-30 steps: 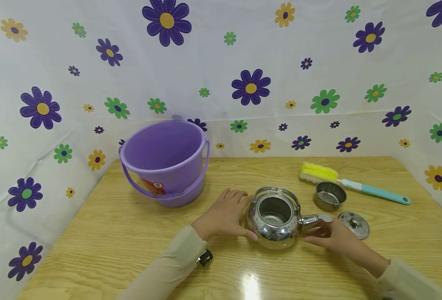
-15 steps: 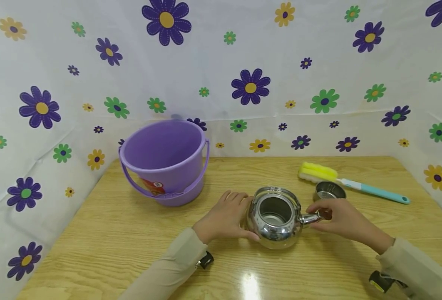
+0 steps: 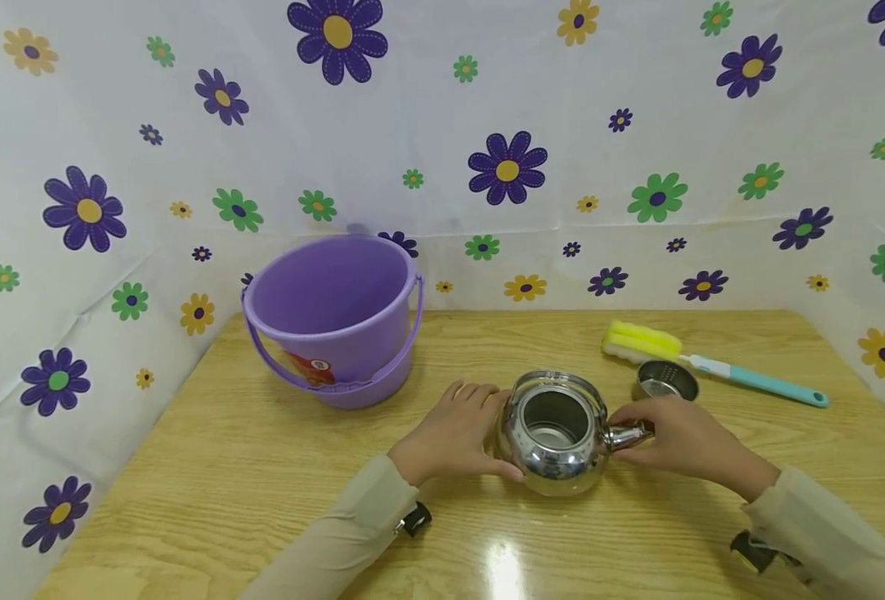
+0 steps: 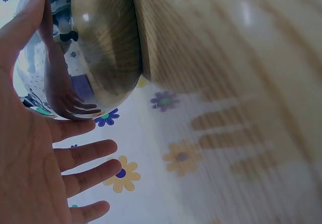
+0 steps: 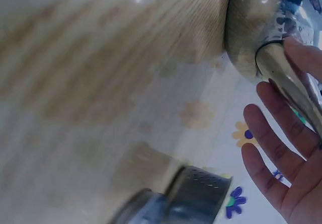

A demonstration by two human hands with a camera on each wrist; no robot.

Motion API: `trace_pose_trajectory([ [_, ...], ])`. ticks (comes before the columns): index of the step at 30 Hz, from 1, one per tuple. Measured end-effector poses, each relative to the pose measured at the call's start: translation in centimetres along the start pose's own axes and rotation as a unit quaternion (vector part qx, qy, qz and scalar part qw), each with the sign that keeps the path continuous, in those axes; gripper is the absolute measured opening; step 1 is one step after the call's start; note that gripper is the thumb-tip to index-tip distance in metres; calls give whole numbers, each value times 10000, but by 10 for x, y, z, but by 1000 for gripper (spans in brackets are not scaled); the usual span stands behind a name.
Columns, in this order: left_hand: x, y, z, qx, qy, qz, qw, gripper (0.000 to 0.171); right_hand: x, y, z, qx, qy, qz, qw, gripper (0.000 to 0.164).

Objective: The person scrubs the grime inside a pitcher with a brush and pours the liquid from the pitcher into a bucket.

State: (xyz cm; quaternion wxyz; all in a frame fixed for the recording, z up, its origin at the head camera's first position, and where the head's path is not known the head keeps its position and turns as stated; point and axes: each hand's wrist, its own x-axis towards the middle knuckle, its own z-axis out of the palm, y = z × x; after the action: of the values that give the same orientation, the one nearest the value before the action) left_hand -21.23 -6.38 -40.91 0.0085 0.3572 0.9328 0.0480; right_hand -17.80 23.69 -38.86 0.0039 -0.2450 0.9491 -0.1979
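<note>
A shiny steel kettle (image 3: 558, 467) stands on the table without its lid, its opening facing up. My left hand (image 3: 453, 433) lies against its left side, thumb toward the front. In the left wrist view the fingers (image 4: 88, 153) are straight and spread, and several stand off the metal. With thumb and forefinger my right hand (image 3: 686, 442) pinches the kettle's spout (image 5: 289, 78); its other fingers are spread below. Behind that hand is a perforated steel strainer basket (image 3: 666, 382). The kettle's lid is hidden in the head view.
A purple bucket (image 3: 352, 358) with its handle lowered stands at the back left of the wooden table (image 3: 262, 492). A yellow sponge brush (image 3: 641, 342) with a blue and white handle lies at the back right. Flower-patterned cloth surrounds the table.
My right hand has risen from below the spout to its end and now pinches it, covering the lid from the head view. The left hand stays at the kettle's side.
</note>
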Motion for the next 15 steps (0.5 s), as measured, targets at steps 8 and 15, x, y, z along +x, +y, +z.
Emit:
trace_pose_trajectory([
  [8, -4, 4, -3, -29, 2, -42, 10000, 98, -7, 12, 6, 1207, 179, 409, 9917, 33],
  [15, -9, 7, -3, 36, -4, -145, 9999, 97, -5, 23, 15, 2308, -333, 829, 9689, 41],
])
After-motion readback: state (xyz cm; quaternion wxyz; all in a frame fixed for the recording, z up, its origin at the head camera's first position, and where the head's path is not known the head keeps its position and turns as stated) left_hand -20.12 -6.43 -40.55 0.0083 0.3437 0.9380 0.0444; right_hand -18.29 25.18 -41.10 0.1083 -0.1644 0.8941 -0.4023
